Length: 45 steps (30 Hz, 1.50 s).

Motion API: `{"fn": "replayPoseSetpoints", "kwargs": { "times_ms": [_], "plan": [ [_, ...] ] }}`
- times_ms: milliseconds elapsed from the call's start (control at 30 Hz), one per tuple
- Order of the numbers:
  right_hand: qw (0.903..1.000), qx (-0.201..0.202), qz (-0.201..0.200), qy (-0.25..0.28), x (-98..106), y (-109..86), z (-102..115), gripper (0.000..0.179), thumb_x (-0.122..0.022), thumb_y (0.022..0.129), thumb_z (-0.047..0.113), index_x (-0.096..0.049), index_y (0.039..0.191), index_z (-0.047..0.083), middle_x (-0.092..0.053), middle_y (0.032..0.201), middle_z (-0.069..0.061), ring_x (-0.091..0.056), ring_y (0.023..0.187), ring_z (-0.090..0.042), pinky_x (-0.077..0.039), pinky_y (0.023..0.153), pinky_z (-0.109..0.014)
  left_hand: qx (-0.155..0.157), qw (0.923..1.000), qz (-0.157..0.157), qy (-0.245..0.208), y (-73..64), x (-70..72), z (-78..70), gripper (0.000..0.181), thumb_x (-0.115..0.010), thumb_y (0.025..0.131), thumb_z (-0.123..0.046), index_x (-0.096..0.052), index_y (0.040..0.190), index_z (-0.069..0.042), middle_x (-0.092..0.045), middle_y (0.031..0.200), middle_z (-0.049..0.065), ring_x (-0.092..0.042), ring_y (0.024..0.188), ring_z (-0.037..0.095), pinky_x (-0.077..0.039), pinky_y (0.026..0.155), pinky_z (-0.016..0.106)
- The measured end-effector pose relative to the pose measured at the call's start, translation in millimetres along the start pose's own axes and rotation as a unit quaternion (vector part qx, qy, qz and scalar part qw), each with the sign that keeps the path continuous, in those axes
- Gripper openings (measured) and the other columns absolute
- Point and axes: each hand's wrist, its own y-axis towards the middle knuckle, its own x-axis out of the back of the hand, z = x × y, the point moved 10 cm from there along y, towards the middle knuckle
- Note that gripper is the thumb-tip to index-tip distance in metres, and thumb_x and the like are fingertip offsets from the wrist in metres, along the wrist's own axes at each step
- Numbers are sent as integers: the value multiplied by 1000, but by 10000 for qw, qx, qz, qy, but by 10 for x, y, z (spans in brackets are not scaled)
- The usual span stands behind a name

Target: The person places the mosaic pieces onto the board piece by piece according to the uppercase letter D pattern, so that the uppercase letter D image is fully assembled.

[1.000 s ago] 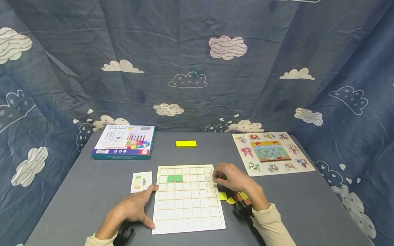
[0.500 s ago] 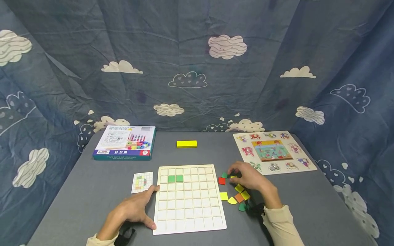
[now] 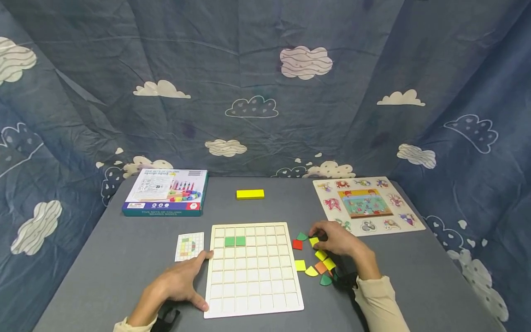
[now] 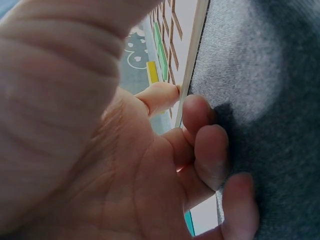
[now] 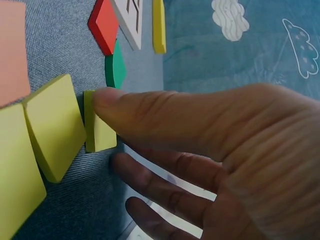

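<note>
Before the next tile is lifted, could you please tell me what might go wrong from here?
The right hand appears to pinch a yellow tile close beside a neighbouring yellow tile, which it might knock askew. The left hand touches the grid board at its left edge; a push could slide it into the square yellow tile by its right edge.

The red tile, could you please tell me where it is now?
In the head view, the red tile lies just right of the grid board, between it and the right hand, with a green piece at its upper right.
</note>
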Motion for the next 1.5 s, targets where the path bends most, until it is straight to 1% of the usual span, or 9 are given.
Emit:
{"fn": "replayPoseSetpoints", "kwargs": {
  "times_ms": [100,233,433,600,833,1033,1200,1367,1500],
  "plan": [
    [10000,-11,20,81,-19,-11,-25,21,-77,84,3,-68,103,5,-70,101,-6,-65,89,-22,-53,76,-37,-18,10000,8,-8,-3,-15,-5,119,-98,52,-41,-34,148,-9,-45,152,19,-47,135,37,-39,104,59],
    [10000,22,-16,54,-21,-10,-39,22,-77,84,1,-68,103,5,-70,101,-7,-65,89,-23,-54,78,-40,47,10000,17,-13,-12,-21,8,120,-98,52,-41,-34,148,-11,-46,152,19,-48,135,38,-39,103,60],
    [9999,36,-56,-90,-8,18,-49,23,-77,82,1,-69,103,6,-70,100,-5,-65,88,-21,-53,77,-38,33,10000,-15,-25,-17,2,8,120,-98,51,-40,-34,149,-11,-46,151,21,-48,135,40,-39,103,61],
    [9999,37,-64,-80,0,13,-64,22,-77,82,1,-69,102,6,-69,99,-4,-64,87,-20,-52,76,-36,38,10000,3,-1,-5,5,-10,120,-98,52,-40,-34,149,-12,-46,151,21,-48,135,40,-40,102,61],
    [9998,103,-77,-180,-6,13,-69,18,-77,84,3,-70,100,9,-66,98,-2,-64,87,-19,-53,77,-36,106,9999,29,-5,7,4,8,119,-98,52,-39,-34,149,-13,-46,151,19,-47,135,39,-39,103,61],
    [9999,83,-10,-110,-20,30,-66,21,-78,83,3,-71,102,8,-67,101,-4,-64,88,-20,-53,77,-36,212,9998,16,-2,-12,10,32,120,-99,51,-38,-34,150,-15,-48,150,19,-49,134,39,-40,102,61],
    [9999,69,-36,-105,-17,36,-67,22,-78,82,1,-71,102,8,-68,100,-4,-62,87,-19,-52,76,-36,70,10000,13,-30,-11,8,10,119,-98,52,-38,-33,150,-13,-45,151,20,-47,135,41,-40,101,62],
    [9998,131,-68,-107,-15,35,-57,21,-78,82,2,-71,102,7,-68,98,-2,-61,84,-17,-52,75,-33,106,9999,30,-28,-16,-1,22,119,-98,52,-40,-34,149,-13,-46,151,21,-48,135,41,-41,99,62],
    [9999,22,-54,-111,-22,51,-65,20,-77,84,4,-72,102,8,-68,93,0,-59,81,-14,-49,72,-30,63,10000,-23,-49,-12,10,18,119,-98,52,-38,-34,149,-12,-46,150,21,-48,134,41,-40,101,62]
  ]
}}
